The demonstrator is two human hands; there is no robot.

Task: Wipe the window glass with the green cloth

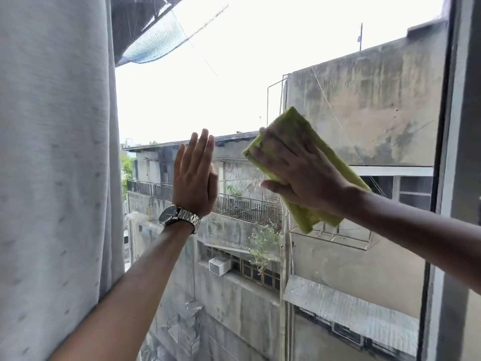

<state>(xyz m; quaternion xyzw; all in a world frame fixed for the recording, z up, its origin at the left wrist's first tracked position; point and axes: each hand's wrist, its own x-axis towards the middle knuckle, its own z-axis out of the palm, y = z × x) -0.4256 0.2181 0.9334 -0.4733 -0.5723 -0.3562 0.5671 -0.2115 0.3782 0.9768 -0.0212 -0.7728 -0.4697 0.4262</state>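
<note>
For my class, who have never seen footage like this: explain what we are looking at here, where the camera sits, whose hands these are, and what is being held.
There is no machine here. One picture comes from a camera worn on a person's head, looking forward over their own two bare arms.

The right hand lies flat on a folded yellow-green cloth, pressing it against the clear window glass. The left hand, open with fingers straight and holding nothing, is raised with its palm toward the glass; whether it touches cannot be told. A silver metal wristwatch sits on that wrist.

A pale grey fabric curtain hangs at the left, and the grey window frame stands at the right. Through the pane are weathered concrete buildings outside.
</note>
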